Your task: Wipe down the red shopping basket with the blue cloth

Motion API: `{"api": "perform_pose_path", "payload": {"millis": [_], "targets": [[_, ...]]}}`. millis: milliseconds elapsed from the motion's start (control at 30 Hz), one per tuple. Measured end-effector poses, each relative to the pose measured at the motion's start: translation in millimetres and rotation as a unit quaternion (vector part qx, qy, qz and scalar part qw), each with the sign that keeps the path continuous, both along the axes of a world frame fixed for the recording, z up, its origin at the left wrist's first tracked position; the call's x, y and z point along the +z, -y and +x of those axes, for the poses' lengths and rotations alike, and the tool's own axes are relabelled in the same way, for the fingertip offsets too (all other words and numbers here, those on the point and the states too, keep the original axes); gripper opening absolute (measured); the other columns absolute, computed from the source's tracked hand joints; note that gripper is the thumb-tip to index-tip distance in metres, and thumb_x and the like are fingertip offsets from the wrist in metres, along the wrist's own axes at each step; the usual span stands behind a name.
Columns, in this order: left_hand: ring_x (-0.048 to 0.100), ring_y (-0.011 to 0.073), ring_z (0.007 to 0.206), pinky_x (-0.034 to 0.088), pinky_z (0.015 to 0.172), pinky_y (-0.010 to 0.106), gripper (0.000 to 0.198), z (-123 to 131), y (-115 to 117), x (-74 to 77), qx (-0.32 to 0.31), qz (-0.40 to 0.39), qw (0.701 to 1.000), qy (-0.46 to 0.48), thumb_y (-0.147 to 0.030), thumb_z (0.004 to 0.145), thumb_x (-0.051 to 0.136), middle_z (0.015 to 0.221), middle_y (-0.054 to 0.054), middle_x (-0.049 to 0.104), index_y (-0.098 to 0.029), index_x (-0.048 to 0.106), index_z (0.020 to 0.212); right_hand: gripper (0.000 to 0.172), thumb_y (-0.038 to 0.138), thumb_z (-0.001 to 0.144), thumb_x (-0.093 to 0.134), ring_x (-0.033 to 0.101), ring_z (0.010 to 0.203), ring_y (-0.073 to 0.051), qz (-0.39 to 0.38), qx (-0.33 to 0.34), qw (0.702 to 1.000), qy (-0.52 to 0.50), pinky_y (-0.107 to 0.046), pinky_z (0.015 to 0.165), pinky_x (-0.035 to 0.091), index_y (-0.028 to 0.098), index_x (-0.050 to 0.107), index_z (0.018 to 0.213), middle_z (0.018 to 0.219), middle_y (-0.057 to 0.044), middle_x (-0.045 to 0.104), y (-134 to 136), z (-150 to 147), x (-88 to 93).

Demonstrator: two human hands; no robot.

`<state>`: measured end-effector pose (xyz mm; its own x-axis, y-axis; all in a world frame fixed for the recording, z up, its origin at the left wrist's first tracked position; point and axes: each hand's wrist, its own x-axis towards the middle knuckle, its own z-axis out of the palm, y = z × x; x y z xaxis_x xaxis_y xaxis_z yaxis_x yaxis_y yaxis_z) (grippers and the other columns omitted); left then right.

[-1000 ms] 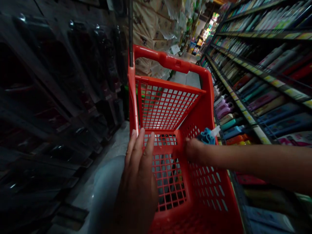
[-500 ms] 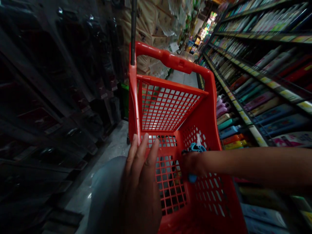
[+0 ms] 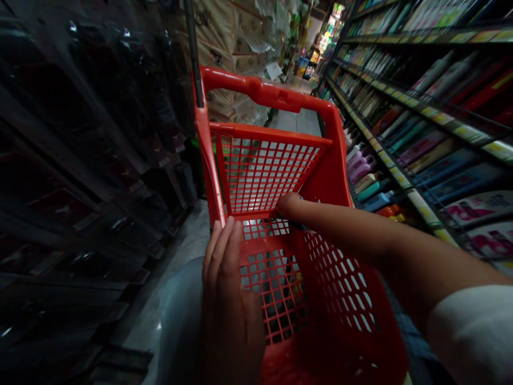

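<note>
My left hand (image 3: 228, 289) lies along the left rim of a red plastic shopping basket cart (image 3: 276, 136), fingers stretched out and holding nothing. Deep inside the cart, at the far right corner of the bottom, my right hand (image 3: 289, 206) reaches down with its back towards me. A small blue-and-black item (image 3: 298, 225) shows just below the right wrist, mostly covered by the hand and forearm. What kind of item it is I cannot make out. The right fingers are largely hidden, though they appear bent round it.
Shelves of bottles (image 3: 433, 133) line the right side. Stacked brown packages (image 3: 236, 32) stand beyond the cart handle (image 3: 276, 96). Dark hanging packaged goods (image 3: 100, 133) fill the left. A dark pole (image 3: 192, 53) rises from the cart's left corner. My leg (image 3: 180, 321) is beside the cart.
My right hand has moved away from me to the cart's far corner, taking the blue-and-black item along. My left hand's fingers have come closer together on the rim. The view has shifted slightly.
</note>
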<state>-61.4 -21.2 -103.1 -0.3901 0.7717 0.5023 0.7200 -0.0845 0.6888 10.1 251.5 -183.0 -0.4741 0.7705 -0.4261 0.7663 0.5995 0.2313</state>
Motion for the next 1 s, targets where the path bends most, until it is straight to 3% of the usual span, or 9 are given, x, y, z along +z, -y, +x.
{"api": "perform_pose_path", "payload": {"millis": [100,233,367,500,633,700,867,933,1000], "targets": [[0.025,0.0235,0.154,0.032,0.124,0.051,0.082,2.3,1.1,-2.4,0.014,-0.017,0.999,0.031,-0.004,0.087,0.039,0.168,0.003,0.023,-0.032,0.014,0.16,0.024,0.012,0.087,0.063,0.068,0.113,-0.036,-0.007,-0.052,0.999,-0.004,-0.049,0.088,0.058,0.004,0.072,0.108,0.119,-0.027,0.07,1.5,-16.2,-8.9],[0.025,0.0275,0.154,0.037,0.121,0.055,0.086,3.9,4.5,-5.6,0.026,-0.055,0.995,0.077,-0.004,0.087,0.04,0.169,0.002,0.018,-0.038,0.009,0.16,0.04,0.006,0.096,0.038,0.066,0.115,-0.032,0.019,-0.071,0.995,-0.074,-0.043,0.085,0.058,0.0,0.058,0.13,0.128,-0.032,0.061,50.4,-39.6,-28.9],[0.022,0.0255,0.155,0.032,0.123,0.054,0.089,4.0,7.3,-5.4,0.023,-0.052,0.996,0.071,-0.003,0.086,0.04,0.17,-0.002,0.016,-0.042,0.007,0.159,0.037,0.018,0.101,0.038,0.062,0.117,-0.022,-0.03,0.042,0.984,-0.17,-0.032,0.091,0.055,0.019,0.054,0.135,0.136,-0.013,0.06,103.6,-62.8,-37.2],[0.023,0.0248,0.155,0.03,0.124,0.054,0.087,5.7,9.1,-2.2,0.024,-0.049,0.994,0.092,-0.004,0.087,0.042,0.169,-0.002,0.018,-0.041,0.01,0.159,0.033,0.03,0.1,0.049,0.053,0.125,-0.018,-0.076,0.115,0.971,-0.197,-0.029,0.101,0.048,0.035,0.053,0.132,0.14,0.002,0.057,98.6,-33.0,-29.7],[0.029,0.0242,0.153,0.029,0.125,0.051,0.084,8.6,8.7,-0.7,0.036,-0.029,0.988,0.146,-0.004,0.085,0.044,0.166,0.0,0.028,-0.037,0.019,0.159,0.036,0.019,0.1,0.041,0.061,0.116,-0.028,-0.009,-0.036,0.99,-0.136,-0.039,0.091,0.053,0.017,0.051,0.134,0.131,-0.019,0.059,67.4,15.1,-19.5],[0.03,0.0238,0.152,0.028,0.126,0.05,0.084,9.7,6.3,-1.6,0.037,-0.019,0.986,0.162,-0.004,0.084,0.044,0.166,0.001,0.029,-0.035,0.021,0.159,0.036,0.016,0.098,0.043,0.065,0.108,-0.03,0.004,-0.076,0.99,-0.12,-0.04,0.084,0.055,0.009,0.051,0.132,0.125,-0.025,0.059,78.5,19.1,-18.2],[0.027,0.0227,0.153,0.025,0.128,0.046,0.087,9.8,-0.9,-5.8,0.015,0.012,0.989,0.145,-0.001,0.081,0.044,0.166,-0.001,0.028,-0.033,0.023,0.158,0.042,0.037,0.088,0.067,0.067,0.104,-0.022,-0.101,0.061,0.98,-0.16,-0.031,0.085,0.056,0.025,0.057,0.126,0.129,-0.009,0.06,152.1,0.3,-18.1],[0.027,0.0225,0.153,0.025,0.128,0.046,0.087,9.5,-2.0,-7.1,0.018,0.032,0.99,0.132,0.0,0.08,0.043,0.166,-0.001,0.028,-0.033,0.023,0.158,0.041,0.035,0.089,0.066,0.065,0.109,-0.022,-0.133,0.114,0.972,-0.156,-0.031,0.091,0.055,0.029,0.056,0.128,0.134,-0.006,0.058,152.0,5.7,-11.0],[0.03,0.0235,0.152,0.025,0.128,0.048,0.087,9.7,-2.3,-7.4,0.019,0.028,0.99,0.137,0.0,0.08,0.044,0.166,0.001,0.029,-0.032,0.023,0.158,0.04,0.022,0.091,0.06,0.062,0.118,-0.027,-0.117,0.081,0.982,-0.126,-0.037,0.096,0.054,0.024,0.055,0.131,0.14,-0.013,0.054,133.0,18.6,-1.8]]}}
